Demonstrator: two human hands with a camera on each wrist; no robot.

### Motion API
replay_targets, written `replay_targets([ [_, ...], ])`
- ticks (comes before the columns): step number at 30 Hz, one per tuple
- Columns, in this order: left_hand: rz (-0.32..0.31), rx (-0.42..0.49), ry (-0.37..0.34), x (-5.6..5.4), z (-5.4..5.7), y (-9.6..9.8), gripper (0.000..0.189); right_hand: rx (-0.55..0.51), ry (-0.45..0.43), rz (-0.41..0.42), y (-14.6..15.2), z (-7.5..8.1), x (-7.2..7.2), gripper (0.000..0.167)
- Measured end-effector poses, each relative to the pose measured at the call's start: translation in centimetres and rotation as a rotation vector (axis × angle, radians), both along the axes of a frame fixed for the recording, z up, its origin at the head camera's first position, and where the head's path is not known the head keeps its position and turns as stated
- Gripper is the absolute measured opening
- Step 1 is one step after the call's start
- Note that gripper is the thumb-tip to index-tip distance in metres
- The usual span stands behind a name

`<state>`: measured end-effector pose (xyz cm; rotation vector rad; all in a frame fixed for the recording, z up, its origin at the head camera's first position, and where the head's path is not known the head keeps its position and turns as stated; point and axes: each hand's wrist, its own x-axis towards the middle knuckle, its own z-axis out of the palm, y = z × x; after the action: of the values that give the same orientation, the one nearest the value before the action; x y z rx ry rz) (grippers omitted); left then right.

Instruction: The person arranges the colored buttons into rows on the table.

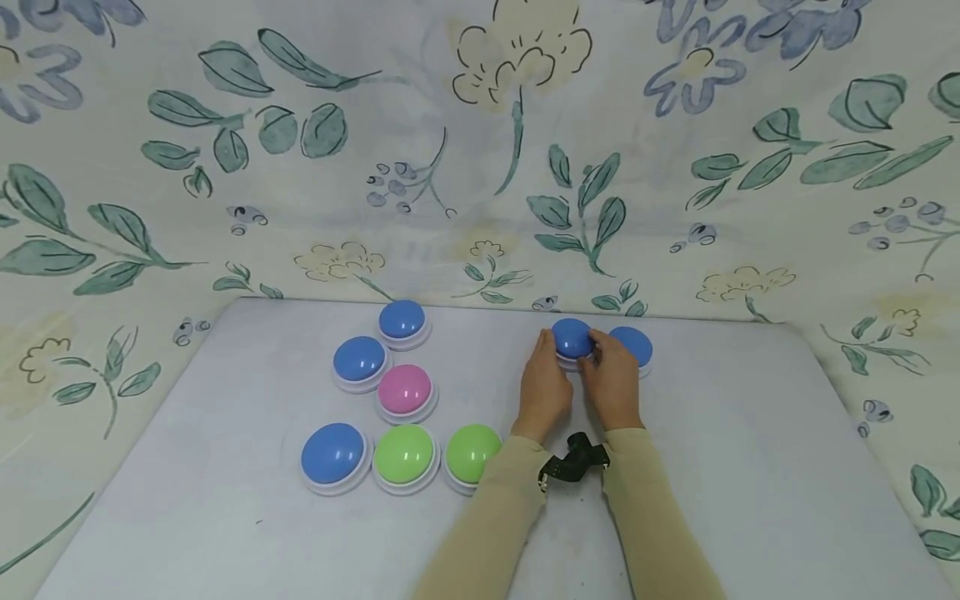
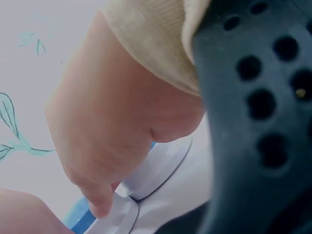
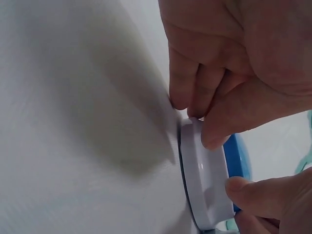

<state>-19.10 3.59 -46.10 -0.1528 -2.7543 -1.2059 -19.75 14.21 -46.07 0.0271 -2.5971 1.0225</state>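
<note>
Both hands are at a blue dome button point(image 1: 572, 339) with a round white base, toward the back right of the white table. My left hand point(image 1: 543, 390) grips its left side; in the right wrist view the left thumb point(image 3: 246, 191) lies near the edge of the blue dome. From the other side my right hand point(image 1: 611, 385) holds it, thumb against the white base point(image 3: 207, 170). Another blue button point(image 1: 632, 344) stands just right of it, partly covered by the right hand. The bases sit close together in the left wrist view.
On the left stand several more buttons: blue ones point(image 1: 358, 359) at the back, a pink one point(image 1: 405, 389), and a front row of one blue point(image 1: 332, 454) and two green point(image 1: 403, 455). The left sleeve partly covers the right green one. Floral cloth point(image 1: 420, 242) hangs behind the table point(image 1: 225, 533).
</note>
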Motion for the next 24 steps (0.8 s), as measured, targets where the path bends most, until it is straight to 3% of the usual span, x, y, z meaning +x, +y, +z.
replay_targets([
  [14, -0.013, 0.023, -0.033, 0.1, 1.1, -0.4, 0.059, -0.032, -0.062, -0.031, 0.4, 1.7, 0.4, 0.045],
  [24, -0.017, 0.044, -0.076, 0.5, 3.3, -1.6, 0.056, -0.068, -0.024, 0.037, 0.9, 2.9, 0.9, 0.045],
])
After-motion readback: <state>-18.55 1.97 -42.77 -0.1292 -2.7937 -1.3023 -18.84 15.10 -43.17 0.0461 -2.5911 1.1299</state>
